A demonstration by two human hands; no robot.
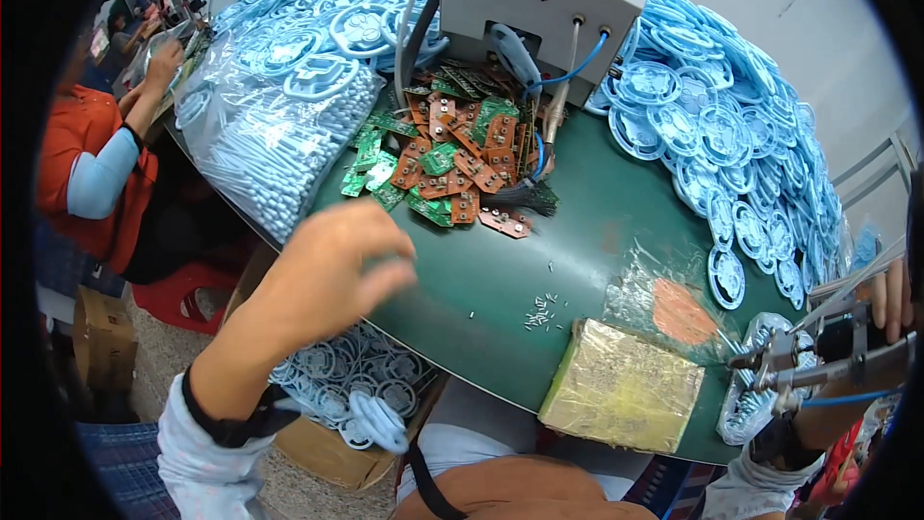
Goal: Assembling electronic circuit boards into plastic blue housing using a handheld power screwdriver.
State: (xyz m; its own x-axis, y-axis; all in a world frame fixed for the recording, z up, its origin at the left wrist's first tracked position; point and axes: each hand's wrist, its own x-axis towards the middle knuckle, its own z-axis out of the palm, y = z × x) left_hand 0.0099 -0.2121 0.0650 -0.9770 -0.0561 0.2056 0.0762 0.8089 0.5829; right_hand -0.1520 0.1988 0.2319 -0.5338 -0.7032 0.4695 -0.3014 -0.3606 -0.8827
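My left hand (337, 265), slightly blurred, is raised over the table's near left edge. Its thumb stands apart from the curled fingers, and nothing shows between them. Below it, light-blue round plastic pieces (371, 416) lie in a cardboard box (332, 457); the topmost are blurred. At the right edge, the fingers of my right hand (893, 299) are bent around a metal powered screwdriver (828, 366) with a blue hose, which partly hides the hand. The tool's jawed tip is over a clear tray (746, 414) of small light-blue parts.
Green and brown circuit boards (452, 154) lie before a grey machine (539, 0). Light-blue pieces are heaped left and right (722, 125); a bag of blue sticks (279, 144) lies left. Small screws (542, 313) are near a tape-wrapped block (624, 387). Another person (91, 173) sits left.
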